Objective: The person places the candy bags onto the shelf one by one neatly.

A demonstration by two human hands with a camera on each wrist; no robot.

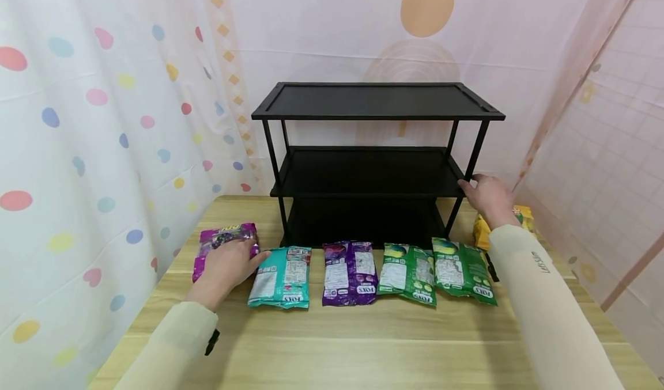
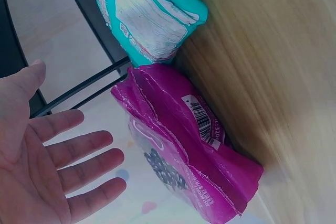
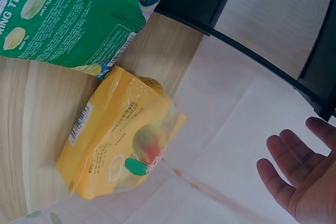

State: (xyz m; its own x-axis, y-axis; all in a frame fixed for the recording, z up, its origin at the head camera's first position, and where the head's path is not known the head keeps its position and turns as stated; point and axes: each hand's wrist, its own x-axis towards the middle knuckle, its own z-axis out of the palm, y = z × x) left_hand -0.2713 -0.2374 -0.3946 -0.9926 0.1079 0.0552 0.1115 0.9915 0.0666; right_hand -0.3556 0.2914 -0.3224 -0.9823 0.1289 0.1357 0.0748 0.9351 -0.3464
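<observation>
My left hand (image 1: 228, 266) hovers over a magenta candy bag (image 1: 248, 233) at the table's left. In the left wrist view its fingers (image 2: 86, 169) are extended and spread, holding nothing. Beside that bag lies a teal candy bag (image 1: 282, 280). Over on the right, my right hand (image 1: 490, 197) is at the right front post of a black three-tier shelf (image 1: 368, 100), level with the middle tier. Its fingers (image 3: 283, 177) look loosely extended in the right wrist view, close to the shelf's corner. A yellow bag with a mango picture (image 3: 121, 140) lies below this hand, partly hidden by the forearm in the head view.
A purple bag (image 1: 350, 275) and two green bags, one at centre right (image 1: 407, 272) and another farther right (image 1: 464, 270), line up in front of the shelf on the wooden table (image 1: 358, 344). Patterned curtains (image 1: 119, 96) hang behind and at both sides.
</observation>
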